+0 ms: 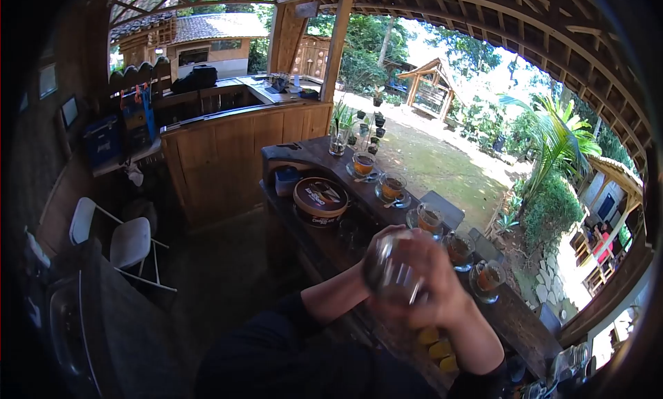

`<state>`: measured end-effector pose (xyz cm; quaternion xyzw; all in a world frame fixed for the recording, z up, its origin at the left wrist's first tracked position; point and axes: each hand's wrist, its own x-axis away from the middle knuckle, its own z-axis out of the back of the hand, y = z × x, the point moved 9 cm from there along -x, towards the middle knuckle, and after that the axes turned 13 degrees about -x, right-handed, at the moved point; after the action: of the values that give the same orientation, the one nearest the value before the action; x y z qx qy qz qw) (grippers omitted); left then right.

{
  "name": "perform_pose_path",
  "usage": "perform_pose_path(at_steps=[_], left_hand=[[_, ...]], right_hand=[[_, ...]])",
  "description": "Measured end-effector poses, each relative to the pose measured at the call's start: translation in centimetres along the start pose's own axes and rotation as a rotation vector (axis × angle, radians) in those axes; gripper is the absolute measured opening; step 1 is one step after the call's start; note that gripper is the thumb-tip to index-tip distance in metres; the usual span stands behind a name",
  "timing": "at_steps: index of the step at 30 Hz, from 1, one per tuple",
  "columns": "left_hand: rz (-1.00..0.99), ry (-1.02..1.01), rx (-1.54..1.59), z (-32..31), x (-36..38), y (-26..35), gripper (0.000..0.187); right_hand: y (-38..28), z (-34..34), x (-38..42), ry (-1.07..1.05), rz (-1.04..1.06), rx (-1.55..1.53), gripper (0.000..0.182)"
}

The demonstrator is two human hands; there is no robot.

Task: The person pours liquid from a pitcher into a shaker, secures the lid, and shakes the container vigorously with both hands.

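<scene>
A clear glass jar, blurred by motion, is held up in front of me above the dark wooden counter. My left hand is closed around its left side, and its fingers are partly hidden by the glass. Around the right side wraps my right hand, fingers bent over the jar. What is inside the jar cannot be made out. Just beyond my hands stands a glass cup of amber drink on a saucer. Another such cup is to the right of my right hand.
More filled cups, such as one glass cup, line the counter's outer ledge. A round brown tub and a blue box sit on the lower level. Yellow-topped items lie below my right forearm. A folding chair stands left.
</scene>
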<state>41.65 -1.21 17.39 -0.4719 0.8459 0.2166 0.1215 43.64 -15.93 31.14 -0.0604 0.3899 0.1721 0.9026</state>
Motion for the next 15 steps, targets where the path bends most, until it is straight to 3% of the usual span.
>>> perform_pose_path(at_steps=[1,2,4,6,7,8,10,11,12,13,14,15], left_hand=[[-0.036,0.183,-0.061,3.2,-0.5,-0.6,0.034],[-0.068,0.364,-0.126,5.7,-0.4,-1.3,0.035],[-0.181,0.235,-0.295,0.0,-0.1,-2.6,0.035],[-0.256,0.169,-0.409,-3.8,2.3,-3.1,0.032],[0.156,-0.151,-0.248,-3.9,0.4,-5.3,0.030],[0.036,-0.316,-0.273,-8.2,1.1,-6.0,0.030],[0.040,-0.437,-0.212,-10.3,1.8,-7.8,0.034],[0.108,-0.345,-0.189,-8.2,1.1,-8.5,0.034],[0.193,-0.216,-0.125,-4.6,0.1,-9.5,0.031],[0.216,-0.210,-0.121,-4.6,0.2,-11.1,0.031],[0.128,0.050,-0.130,-2.2,0.0,-11.5,0.034],[0.036,0.310,-0.139,0.1,0.8,-12.0,0.039]], right_hand=[[3.3,1.2,1.6,0.014,-0.296,0.104,0.050],[5.8,3.1,4.8,0.397,-0.372,-0.065,0.056],[3.3,4.0,4.7,0.401,-0.514,-0.027,0.042],[-5.2,1.7,0.2,0.049,-0.063,0.024,0.036],[-9.5,0.4,-0.1,-0.050,0.064,0.142,0.036],[-12.9,-0.9,0.3,-0.146,0.185,0.258,0.037],[-13.5,-0.5,1.2,-0.107,0.203,0.194,0.032],[-13.5,0.0,1.9,-0.068,0.238,0.122,0.027],[-11.2,1.6,2.1,-0.034,0.132,0.086,0.043],[-8.7,3.4,3.0,0.049,0.006,0.057,0.049],[-5.8,4.9,4.2,0.111,-0.241,0.134,0.057],[-2.8,6.9,7.7,0.405,-0.438,-0.010,0.052]])
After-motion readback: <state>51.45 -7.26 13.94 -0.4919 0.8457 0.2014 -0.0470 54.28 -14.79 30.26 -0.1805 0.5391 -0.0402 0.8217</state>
